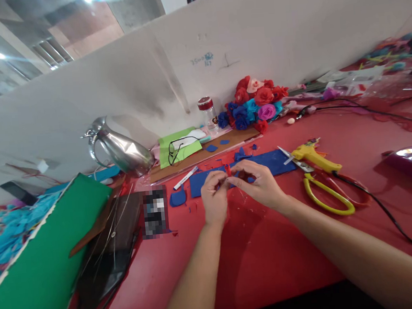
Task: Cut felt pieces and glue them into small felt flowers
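My left hand (215,199) and my right hand (262,183) meet over the red table (257,251). Together they pinch a small rolled piece of red foam (228,170) between the fingertips, a bit of blue showing beside it. Just behind the hands lies a long blue foam sheet (264,163) with small blue and red scraps around it. A yellow glue gun (316,157) and yellow-handled scissors (324,190) lie to the right of my right hand.
A pile of red, blue and pink foam flowers (255,103) sits at the white partition, beside a red-capped jar (207,112). A metal jug (121,147), green sheet (38,265), dark folder (109,244), white marker (186,177), glasses (180,147) and black cable (383,206) surround the spot.
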Demonstrator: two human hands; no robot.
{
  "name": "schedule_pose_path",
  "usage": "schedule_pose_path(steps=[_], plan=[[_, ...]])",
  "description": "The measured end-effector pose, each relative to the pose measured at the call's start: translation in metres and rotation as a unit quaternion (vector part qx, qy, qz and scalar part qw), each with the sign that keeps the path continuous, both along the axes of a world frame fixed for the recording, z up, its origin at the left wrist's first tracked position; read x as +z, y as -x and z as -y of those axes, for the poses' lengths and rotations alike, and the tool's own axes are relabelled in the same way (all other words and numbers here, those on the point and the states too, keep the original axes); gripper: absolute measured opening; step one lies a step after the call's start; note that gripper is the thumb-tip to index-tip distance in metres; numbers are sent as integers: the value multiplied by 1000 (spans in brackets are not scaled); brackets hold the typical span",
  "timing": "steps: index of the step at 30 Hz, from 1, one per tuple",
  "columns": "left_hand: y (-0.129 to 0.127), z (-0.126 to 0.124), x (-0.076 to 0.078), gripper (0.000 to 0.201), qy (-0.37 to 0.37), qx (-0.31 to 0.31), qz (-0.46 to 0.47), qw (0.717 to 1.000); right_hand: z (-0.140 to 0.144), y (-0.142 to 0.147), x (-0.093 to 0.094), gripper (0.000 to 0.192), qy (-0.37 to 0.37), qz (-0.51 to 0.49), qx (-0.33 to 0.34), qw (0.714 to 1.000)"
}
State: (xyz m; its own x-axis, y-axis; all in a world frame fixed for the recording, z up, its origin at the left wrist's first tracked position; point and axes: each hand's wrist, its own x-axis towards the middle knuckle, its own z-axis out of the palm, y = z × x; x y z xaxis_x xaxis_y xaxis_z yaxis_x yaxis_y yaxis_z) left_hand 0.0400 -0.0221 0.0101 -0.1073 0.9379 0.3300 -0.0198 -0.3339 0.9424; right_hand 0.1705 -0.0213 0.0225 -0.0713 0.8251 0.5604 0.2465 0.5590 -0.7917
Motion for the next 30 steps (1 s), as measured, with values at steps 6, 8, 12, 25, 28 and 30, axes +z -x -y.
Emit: schedule_pose_path(steps=[6, 8, 12, 25, 28, 30], plan=[[0, 1, 1, 7, 0, -4, -8, 1000, 0, 0, -1, 14, -1, 8, -6, 1000], [0, 1, 1, 6, 1, -9, -13, 1000, 0, -1, -1, 13, 1, 13, -10, 1000], [0, 1, 1, 7, 5, -10, -12, 1000, 0, 0, -1, 14, 8, 16, -10, 1000], [-1, -3, -2, 12, 44, 0, 133, 990, -1, 3, -5, 18, 80, -2, 38, 996], [-2, -3, 0, 14, 72, 1, 168, 983, -3, 3, -9, 17, 96, 1, 55, 994], [-3, -3, 2, 15, 87, 3, 184, 979, -4, 2, -9, 17, 104, 5, 61, 993]])
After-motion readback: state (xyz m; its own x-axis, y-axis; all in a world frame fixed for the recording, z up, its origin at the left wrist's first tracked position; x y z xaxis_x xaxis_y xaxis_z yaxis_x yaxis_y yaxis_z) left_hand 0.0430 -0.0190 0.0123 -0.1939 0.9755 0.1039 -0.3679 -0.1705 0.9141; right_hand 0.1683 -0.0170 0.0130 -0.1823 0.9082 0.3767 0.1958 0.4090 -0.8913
